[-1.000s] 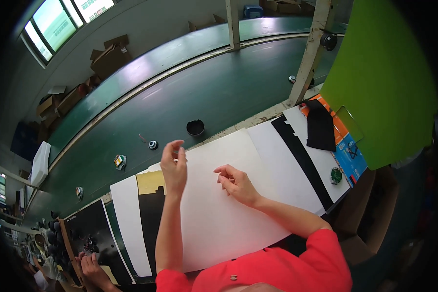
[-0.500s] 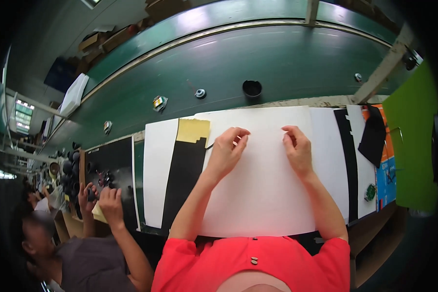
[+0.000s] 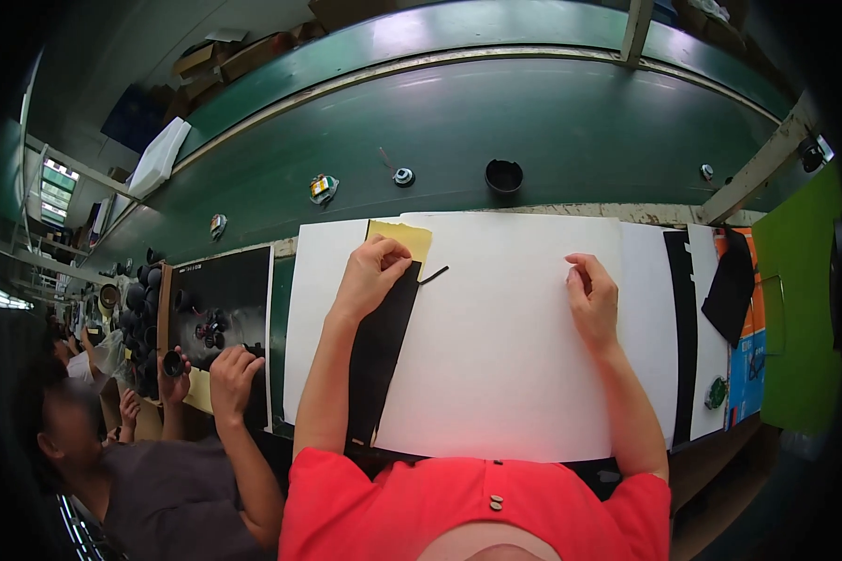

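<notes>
My left hand is closed in a pinch at the upper edge of a black sheet, beside a torn yellow paper. What its fingertips hold is too small to make out. Just right of them, a short black strip lies on a large white sheet. Over the right part of that sheet is my right hand. Its fingers are loosely bent, with a small gap between thumb and forefinger and nothing visible in them.
Beyond the sheets, a black round cup and small round parts sit on the green bench. Right are a black flap, a green round part and a green panel. A co-worker's hands work at left.
My left hand has moved left from the white sheet to the edge of the black sheet. The short black strip now shows fully. My right hand has lowered slightly.
</notes>
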Demonstrator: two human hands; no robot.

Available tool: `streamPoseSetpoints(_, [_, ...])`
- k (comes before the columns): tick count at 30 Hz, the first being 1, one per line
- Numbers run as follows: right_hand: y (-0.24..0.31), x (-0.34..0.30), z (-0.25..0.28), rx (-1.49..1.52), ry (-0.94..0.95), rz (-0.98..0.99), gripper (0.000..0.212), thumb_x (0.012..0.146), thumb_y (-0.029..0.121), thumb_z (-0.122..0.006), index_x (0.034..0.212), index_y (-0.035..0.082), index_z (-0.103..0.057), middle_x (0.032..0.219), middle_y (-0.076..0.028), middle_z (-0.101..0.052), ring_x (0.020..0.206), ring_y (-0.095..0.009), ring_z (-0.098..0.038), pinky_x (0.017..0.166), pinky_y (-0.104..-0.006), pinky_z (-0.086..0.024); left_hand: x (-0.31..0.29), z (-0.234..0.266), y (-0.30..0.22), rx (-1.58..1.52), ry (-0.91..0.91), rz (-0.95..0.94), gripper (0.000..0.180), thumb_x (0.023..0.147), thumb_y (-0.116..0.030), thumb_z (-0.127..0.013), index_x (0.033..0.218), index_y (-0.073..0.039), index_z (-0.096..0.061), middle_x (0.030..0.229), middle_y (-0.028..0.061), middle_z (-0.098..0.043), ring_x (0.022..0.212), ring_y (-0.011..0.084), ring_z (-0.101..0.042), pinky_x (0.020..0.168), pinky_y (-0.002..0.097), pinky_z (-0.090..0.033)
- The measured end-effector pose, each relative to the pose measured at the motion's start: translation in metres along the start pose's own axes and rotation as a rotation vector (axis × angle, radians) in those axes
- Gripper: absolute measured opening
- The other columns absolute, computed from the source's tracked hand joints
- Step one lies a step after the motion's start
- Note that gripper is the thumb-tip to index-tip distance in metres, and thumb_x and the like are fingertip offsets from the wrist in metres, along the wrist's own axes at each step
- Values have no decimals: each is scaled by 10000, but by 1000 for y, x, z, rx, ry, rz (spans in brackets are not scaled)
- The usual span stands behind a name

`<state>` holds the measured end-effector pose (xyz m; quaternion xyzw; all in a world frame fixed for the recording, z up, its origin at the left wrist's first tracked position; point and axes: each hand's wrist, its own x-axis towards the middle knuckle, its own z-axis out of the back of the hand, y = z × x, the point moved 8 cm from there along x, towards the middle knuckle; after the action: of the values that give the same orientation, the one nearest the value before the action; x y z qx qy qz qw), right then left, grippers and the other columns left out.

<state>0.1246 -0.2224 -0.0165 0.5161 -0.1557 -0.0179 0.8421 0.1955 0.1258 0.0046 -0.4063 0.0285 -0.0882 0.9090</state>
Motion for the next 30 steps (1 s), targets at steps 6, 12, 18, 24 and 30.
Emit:
streamPoseSetpoints(6, [2,-2,2,-13,7,-40,155,972,3,-568,1094,3,-663,835,-73,-638,737,-130,-583,686,-267,-485,2,-6,5,-7,-38,-15,97,855,-58,-744,892,20,-699,879,102,-653,763,230,-671,733,339,-549])
streamPoseSetpoints(12, [2,-2,2,-2,4,-57,177,977,24,-553,1110,14,-669,811,-20,-594,751,-91,-530,680,-245,-442,-4,-7,-1,105,-104,-117,82,863,-52,-713,880,16,-670,883,127,-651,805,295,-651,739,396,-528])
streamPoseSetpoints(18, [0,0,0,12,15,-31,170,975,6,-562,1110,-6,-665,840,-69,-637,736,-126,-573,685,-266,-479,-15,-8,1,-5,-186,-148,78,888,-16,-683,927,33,-637,936,130,-667,830,275,-673,768,371,-546])
streamPoseSetpoints(24, [2,1,0,23,8,-28,174,975,7,-563,1114,-18,-666,840,-76,-644,734,-127,-582,677,-269,-483,-12,3,22,-184,-247,-7,71,963,-39,-654,957,32,-647,1003,84,-702,861,143,-686,790,284,-564])
streamPoseSetpoints(30, [-5,0,6,-15,-29,-3,167,957,13,-575,1089,-1,-676,853,-130,-674,715,-192,-632,680,-318,-514,0,-11,-37,-323,-217,-70,102,952,-85,-682,955,16,-673,943,65,-705,824,141,-684,730,283,-559])
